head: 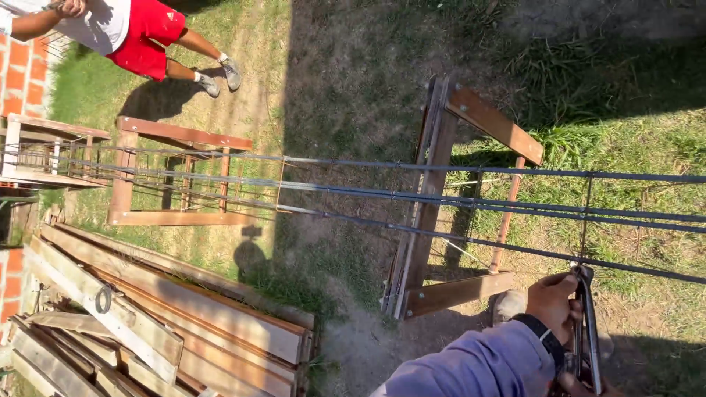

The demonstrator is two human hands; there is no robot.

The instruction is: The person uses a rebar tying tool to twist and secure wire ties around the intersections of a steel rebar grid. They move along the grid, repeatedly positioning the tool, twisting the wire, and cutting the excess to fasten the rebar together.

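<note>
- My left hand (553, 303) has its fingers closed around dark metal pincers (586, 323), at the long grey steel rebar cage (441, 198).
- My right hand's fingers (577, 385) at 6 o'clock: I cannot tell their state.

From where I sit watching the feed, a wooden trestle (448, 198) stands at the centre on patchy grass (647, 140), with a second wooden trestle (176, 173) at nine o'clock and a third wooden stand (44, 151) at the far left edge beside a brick wall (18, 73). At seven o'clock I see a stack of weathered planks (169, 309) with a small metal ring (103, 299) lying on top. At eleven o'clock another person in red shorts (151, 33) and grey shoes walks on the grass.
</note>
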